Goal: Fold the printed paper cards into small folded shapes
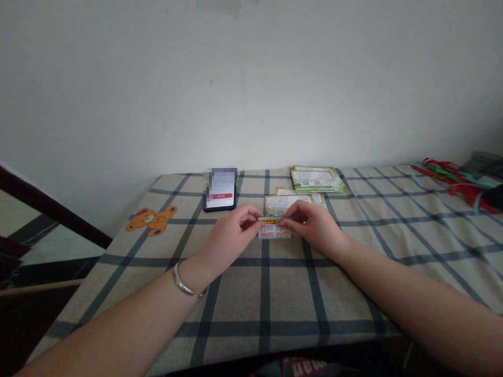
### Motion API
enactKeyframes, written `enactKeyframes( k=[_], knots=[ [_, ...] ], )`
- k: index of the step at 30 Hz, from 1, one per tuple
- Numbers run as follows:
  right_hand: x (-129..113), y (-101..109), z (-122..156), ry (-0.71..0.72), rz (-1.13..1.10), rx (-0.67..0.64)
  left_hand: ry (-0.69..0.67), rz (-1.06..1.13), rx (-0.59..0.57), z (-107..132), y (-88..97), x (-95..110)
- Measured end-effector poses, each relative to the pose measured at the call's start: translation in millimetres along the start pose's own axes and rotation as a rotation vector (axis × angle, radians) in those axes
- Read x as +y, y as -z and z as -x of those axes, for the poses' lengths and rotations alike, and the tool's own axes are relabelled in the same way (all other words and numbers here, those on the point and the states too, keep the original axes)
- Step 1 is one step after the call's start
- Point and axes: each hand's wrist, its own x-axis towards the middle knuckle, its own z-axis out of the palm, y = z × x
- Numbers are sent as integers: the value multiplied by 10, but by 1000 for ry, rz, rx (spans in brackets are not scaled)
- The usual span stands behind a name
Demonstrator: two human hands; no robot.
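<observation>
Between my two hands is a printed leaflet, bent along a crease, with a yellow strip at the fold and small text below. My left hand pinches its left end between thumb and fingers; a silver bangle circles that wrist. At the right end, my right hand pinches the same crease. Right behind the fold lie more green-edged leaflets, partly covered by what I hold and by my right hand. Farther back sits a stack of similar leaflets.
A phone with a lit screen lies at the back left. Nearer the left edge is a flat teddy bear figure. Red and green ribbons lie heaped at the far right. A checked cloth covers the table, against a wall.
</observation>
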Motion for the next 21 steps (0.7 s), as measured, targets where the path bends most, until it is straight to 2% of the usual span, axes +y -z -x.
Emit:
enactKeyframes(
  k=[12, 21],
  knots=[
    [4, 26, 19, 96, 76, -40, -9, 48, 50, -19, 22, 32],
    [40, -14, 19, 50, -3, -12, -58, 5, 59, -17, 18, 20]
  ],
)
